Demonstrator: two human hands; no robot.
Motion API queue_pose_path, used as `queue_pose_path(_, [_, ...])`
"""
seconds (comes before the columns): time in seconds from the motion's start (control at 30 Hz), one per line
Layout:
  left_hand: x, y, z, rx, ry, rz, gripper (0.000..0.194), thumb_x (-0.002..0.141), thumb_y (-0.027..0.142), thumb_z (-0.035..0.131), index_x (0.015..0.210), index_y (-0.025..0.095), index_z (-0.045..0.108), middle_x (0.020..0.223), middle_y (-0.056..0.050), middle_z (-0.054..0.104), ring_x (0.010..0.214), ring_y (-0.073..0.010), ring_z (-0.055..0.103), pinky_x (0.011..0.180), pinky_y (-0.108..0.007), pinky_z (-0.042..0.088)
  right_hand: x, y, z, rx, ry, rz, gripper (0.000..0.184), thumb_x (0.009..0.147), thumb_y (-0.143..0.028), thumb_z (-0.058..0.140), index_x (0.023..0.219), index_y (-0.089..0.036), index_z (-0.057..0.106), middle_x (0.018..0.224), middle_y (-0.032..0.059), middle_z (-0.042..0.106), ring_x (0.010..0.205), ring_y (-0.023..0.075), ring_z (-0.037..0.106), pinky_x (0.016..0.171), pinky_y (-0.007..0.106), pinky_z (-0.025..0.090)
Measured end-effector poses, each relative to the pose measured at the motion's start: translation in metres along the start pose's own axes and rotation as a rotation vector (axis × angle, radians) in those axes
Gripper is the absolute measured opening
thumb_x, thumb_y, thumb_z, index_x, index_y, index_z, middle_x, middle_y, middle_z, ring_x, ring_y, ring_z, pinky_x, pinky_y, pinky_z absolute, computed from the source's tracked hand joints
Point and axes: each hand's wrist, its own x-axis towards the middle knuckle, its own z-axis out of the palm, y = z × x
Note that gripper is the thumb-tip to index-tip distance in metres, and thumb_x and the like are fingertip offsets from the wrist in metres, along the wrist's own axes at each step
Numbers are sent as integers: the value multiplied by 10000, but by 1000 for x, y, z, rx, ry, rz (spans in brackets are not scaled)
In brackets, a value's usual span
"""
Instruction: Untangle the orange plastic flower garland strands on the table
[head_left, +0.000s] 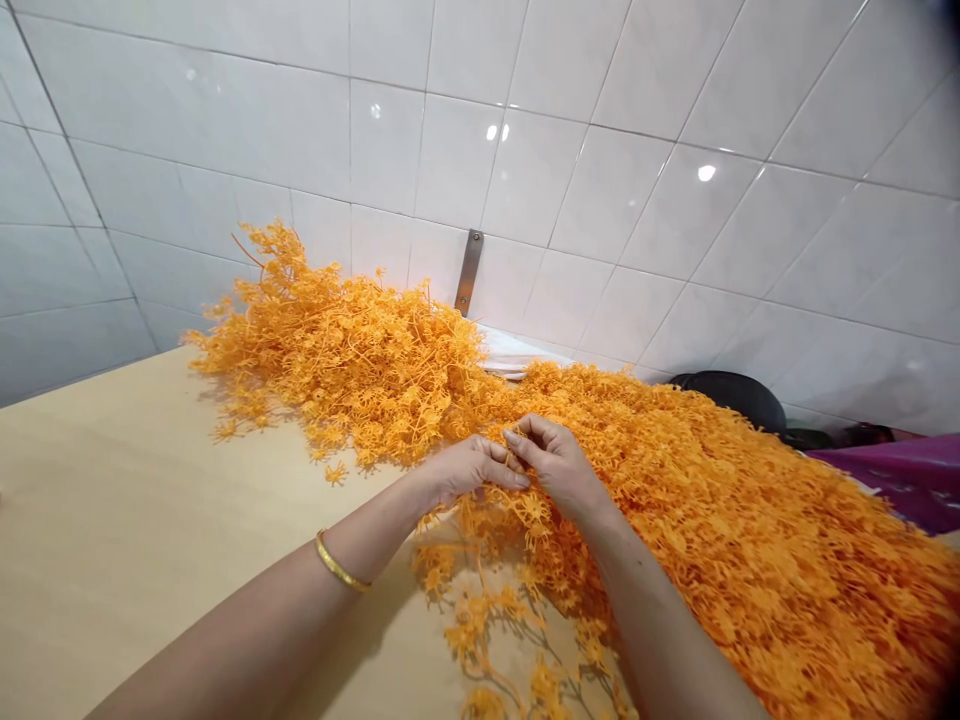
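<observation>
My left hand (480,470) and my right hand (551,460) meet over the table, thumbs and fingers pinched close together. Between them is a piece of orange artificial flower sprig (532,508), its small spiky blossoms hanging below the fingers. The exact spot where the fingertips grip is partly hidden. A loose trail of orange sprigs (480,630) lies on the table beneath my hands. To the right spreads a large heap of the same orange sprigs (750,540). Behind my left hand rests a second orange pile (360,360), with thin stems showing.
The pale wooden table (150,520) reaches to a white tiled wall (600,180) with a metal bracket (469,272). White material (517,350) lies between the piles and the wall. Round black objects (739,398) and purple cloth (907,480) are at the right back.
</observation>
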Motion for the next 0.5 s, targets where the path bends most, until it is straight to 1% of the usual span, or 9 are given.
queue_pose_path(0.13, [-3, 4, -5, -57, -24, -18, 164, 529, 252, 659, 582, 152, 541, 540, 45, 474, 487, -56, 373, 431, -191, 220, 0, 1, 5, 289, 25, 129, 321, 673, -418, 582, 554, -179, 405, 489, -62, 370, 460, 70, 305, 457, 213, 248])
queue_pose_path(0.2, [-4, 4, -7, -114, -48, -5, 164, 531, 245, 659, 592, 152, 540, 532, 49, 462, 461, -47, 362, 417, -186, 219, 0, -1, 9, 420, 63, 182, 332, 624, -408, 630, 543, -176, 408, 477, -67, 373, 449, 65, 310, 457, 210, 254])
queue_pose_path(0.27, [-4, 3, -8, -187, -77, 31, 167, 526, 239, 665, 602, 148, 546, 524, 48, 462, 444, -44, 373, 421, -188, 250, 0, -3, 12, 519, 102, 219, 329, 583, -383, 665, 535, -173, 417, 475, -67, 390, 444, 62, 324, 459, 209, 263])
queue_pose_path(0.4, [-1, -3, -10, -378, -152, 69, 208, 497, 233, 693, 622, 137, 558, 514, 40, 477, 429, -52, 409, 461, -209, 322, -1, -10, 17, 653, 148, 259, 296, 552, -335, 690, 543, -174, 442, 476, -65, 408, 450, 66, 361, 478, 213, 302])
queue_pose_path(0.5, [0, -7, -9, -502, -198, 88, 241, 466, 218, 713, 635, 125, 568, 526, 26, 495, 449, -65, 441, 481, -217, 342, -3, -12, 21, 678, 172, 247, 259, 545, -307, 691, 568, -179, 467, 501, -62, 414, 468, 69, 383, 484, 213, 324])
